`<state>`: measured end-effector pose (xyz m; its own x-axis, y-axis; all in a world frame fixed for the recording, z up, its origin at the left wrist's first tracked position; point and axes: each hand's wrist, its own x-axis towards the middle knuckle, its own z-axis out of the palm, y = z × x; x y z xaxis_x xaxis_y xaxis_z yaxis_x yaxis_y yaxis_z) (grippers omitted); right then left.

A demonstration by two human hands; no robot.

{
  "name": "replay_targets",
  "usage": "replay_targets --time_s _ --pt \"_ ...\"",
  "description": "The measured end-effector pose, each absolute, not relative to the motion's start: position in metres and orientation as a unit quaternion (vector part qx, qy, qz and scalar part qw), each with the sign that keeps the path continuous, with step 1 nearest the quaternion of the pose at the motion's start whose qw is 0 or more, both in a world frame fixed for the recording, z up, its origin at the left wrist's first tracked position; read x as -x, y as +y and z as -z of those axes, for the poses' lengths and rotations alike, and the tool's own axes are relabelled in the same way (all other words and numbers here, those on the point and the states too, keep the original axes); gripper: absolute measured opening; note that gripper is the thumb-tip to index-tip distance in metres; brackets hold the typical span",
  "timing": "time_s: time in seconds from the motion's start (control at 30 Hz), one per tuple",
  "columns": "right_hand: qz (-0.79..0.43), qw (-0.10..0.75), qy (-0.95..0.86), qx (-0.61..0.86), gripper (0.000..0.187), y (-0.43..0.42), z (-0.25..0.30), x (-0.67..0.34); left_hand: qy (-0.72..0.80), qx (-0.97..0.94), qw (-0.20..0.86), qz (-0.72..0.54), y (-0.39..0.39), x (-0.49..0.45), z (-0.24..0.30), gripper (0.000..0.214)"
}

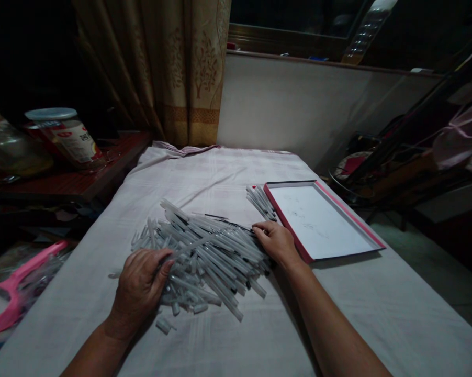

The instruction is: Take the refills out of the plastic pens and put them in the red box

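Observation:
A heap of translucent pen barrels point(220, 251) lies on the white cloth between my hands, with short clear pen caps point(181, 290) along its near left side. My left hand point(139, 280) is at the heap's left edge, thumb and forefinger pinched on the end of a clear pen barrel point(199, 243). On the other side, my right hand point(277, 242) pinches the end of a thin dark pen refill point(239, 226) that reaches left over the heap. Beyond the right hand is a small bundle of pens point(260, 202), some with dark tips.
A shallow red-rimmed box point(285, 222) with a white inside stands right of the pens. Jars point(73, 139) sit on a dark red side table at left. Below them is a pink plastic handle point(14, 288). A curtain point(192, 78) and wall close off the far side.

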<state>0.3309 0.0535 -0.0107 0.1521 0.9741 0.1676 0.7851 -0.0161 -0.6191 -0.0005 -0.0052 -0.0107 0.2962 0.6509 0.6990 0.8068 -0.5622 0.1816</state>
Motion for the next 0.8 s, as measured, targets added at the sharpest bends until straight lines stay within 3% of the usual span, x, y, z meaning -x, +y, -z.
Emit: replay_targets --time_s 0.17,0.33,0.43,0.57,0.67,0.8 --pt "-0.146 0.272 -0.664 0.681 0.026 0.046 -0.014 -0.322 -0.446 0.804 0.089 0.382 -0.008 -0.004 0.009 0.014" --pt "-0.335 0.247 -0.725 0.549 0.049 0.027 -0.036 -0.290 -0.422 0.817 0.088 0.383 -0.013 -0.014 0.010 0.015" --pt "-0.427 0.235 -0.713 0.505 0.049 0.018 -0.037 -0.273 -0.411 0.824 0.083 0.381 -0.015 -0.018 0.009 0.016" --pt "-0.518 0.283 -0.658 0.467 0.049 0.015 -0.033 -0.264 -0.396 0.839 0.082 0.365 -0.016 -0.019 0.003 0.015" --pt "-0.526 0.312 -0.660 0.437 0.048 0.012 -0.037 -0.264 -0.381 0.851 0.037 0.360 -0.017 -0.020 -0.003 0.017" --pt "-0.439 0.342 -0.734 0.388 0.035 0.011 -0.049 -0.281 -0.389 0.845 -0.076 0.360 -0.017 -0.013 -0.012 0.029"
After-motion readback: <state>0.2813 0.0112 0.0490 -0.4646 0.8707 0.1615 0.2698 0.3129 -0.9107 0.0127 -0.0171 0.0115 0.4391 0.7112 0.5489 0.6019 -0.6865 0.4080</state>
